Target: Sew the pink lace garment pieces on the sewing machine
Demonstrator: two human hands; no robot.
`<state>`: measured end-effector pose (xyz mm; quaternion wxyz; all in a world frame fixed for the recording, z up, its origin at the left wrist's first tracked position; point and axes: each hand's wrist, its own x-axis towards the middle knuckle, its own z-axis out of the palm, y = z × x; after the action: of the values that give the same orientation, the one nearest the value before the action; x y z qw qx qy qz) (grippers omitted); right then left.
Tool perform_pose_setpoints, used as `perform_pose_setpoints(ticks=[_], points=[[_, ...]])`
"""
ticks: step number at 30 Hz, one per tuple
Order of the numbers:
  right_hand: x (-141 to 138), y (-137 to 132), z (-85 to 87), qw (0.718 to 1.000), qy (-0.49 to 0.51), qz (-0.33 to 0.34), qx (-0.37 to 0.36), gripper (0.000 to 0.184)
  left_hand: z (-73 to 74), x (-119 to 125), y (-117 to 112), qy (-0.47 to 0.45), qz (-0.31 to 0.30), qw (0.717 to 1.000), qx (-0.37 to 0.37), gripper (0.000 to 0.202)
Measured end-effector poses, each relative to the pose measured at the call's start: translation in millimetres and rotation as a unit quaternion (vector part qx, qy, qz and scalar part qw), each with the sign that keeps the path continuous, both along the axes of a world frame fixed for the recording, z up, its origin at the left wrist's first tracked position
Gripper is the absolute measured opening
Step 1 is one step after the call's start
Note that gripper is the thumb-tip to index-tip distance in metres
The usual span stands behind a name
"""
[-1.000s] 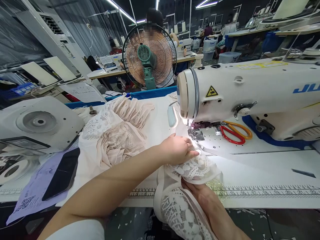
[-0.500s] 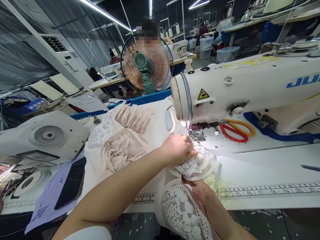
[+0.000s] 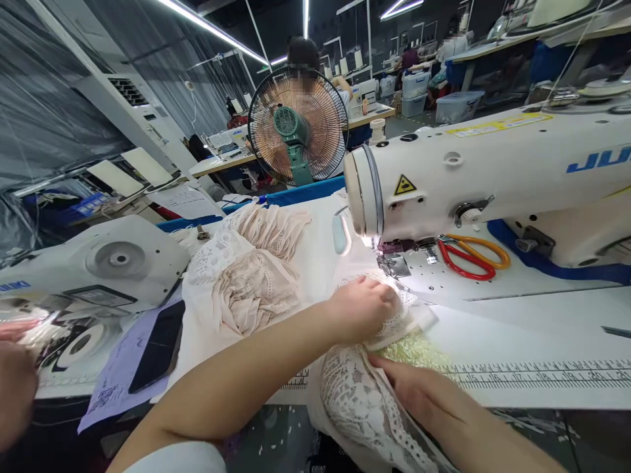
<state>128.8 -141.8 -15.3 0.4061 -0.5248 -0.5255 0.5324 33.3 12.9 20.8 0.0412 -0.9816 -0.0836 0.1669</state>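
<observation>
A white lace bra [image 3: 350,397] hangs over the table's front edge, its upper part spread on the table up to the sewing machine's needle area [image 3: 389,259]. My left hand [image 3: 362,309] is closed on the lace just in front of the presser foot, fingers curled and pressing it down. Lower and to the right, my right hand [image 3: 419,387] grips the edge of the hanging lace cup; part of its fingers is hidden by the fabric. A pile of light beige lace bras [image 3: 256,282] lies left of my left hand.
Orange-and-red scissors [image 3: 473,256] lie on the machine bed. Yellowish thread scraps [image 3: 414,351] sit by a printed ruler [image 3: 532,374]. At left are a dark phone [image 3: 158,348], another sewing machine [image 3: 118,263] and another person's hand [image 3: 17,387]. A fan [image 3: 298,131] stands behind.
My left hand has curled more and moved slightly down over the lace. My right hand has shifted down and right with the cup's edge. Another person's hand has appeared at the left.
</observation>
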Motion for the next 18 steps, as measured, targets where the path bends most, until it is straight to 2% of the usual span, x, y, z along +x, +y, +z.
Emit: perform_pose_setpoints(ticks=[1,3,6,7,9,13,18], points=[[12,-2,2.2,0.996,-0.075,0.018,0.045,0.042,-2.1,-3,-7,-0.008,-0.017,0.999,-0.027,0.022],[36,3,3.1,0.964,-0.227,0.005,0.140,0.032,-8.3,-11,-22,-0.046,-0.039,0.996,-0.066,0.026],[66,22,-7.6,0.870,-0.408,-0.011,0.278,0.032,-20.1,-24,-35,-0.129,-0.037,0.989,-0.062,0.026],[74,29,-13.4,0.845,-0.447,0.007,0.293,0.034,-24.0,-28,-36,-0.152,-0.035,0.986,-0.053,0.026],[83,37,-24.6,0.815,-0.492,0.051,0.302,0.036,-31.1,-35,-34,-0.184,-0.040,0.981,-0.044,0.023],[87,34,-35.9,0.797,-0.500,0.091,0.327,0.036,-42.5,-40,-19,-0.231,-0.057,0.970,-0.044,0.022],[76,27,-30.3,0.810,-0.484,0.081,0.320,0.036,-50.4,-37,-3,-0.272,-0.085,0.959,-0.006,0.031]])
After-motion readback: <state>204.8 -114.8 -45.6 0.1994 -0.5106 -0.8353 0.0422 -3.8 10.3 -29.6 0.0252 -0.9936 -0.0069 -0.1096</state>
